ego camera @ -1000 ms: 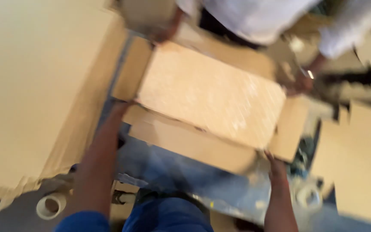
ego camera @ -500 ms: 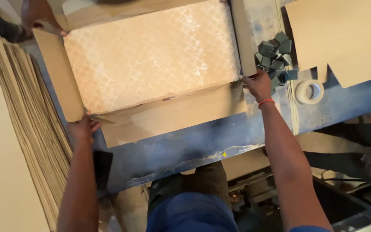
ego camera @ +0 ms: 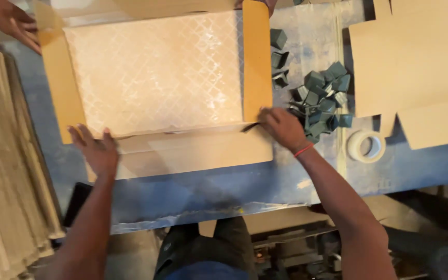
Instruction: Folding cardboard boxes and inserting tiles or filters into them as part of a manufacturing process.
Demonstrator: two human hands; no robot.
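Observation:
A pale tile slab with a diamond pattern lies on an unfolded brown cardboard box on the blue worktable. My left hand rests flat, fingers spread, on the near flap at the slab's left corner. My right hand pinches the near right corner where the right flap meets the near flap. Another person's hand touches the far left flap.
A heap of small dark green corner pieces lies right of the box. A roll of tape and flat cardboard blanks lie further right. A tall stack of cardboard sheets stands at the left.
The view has shifted and steadied. My left hand moved from the box's left edge onto the near flap. My right hand stays at the right corner.

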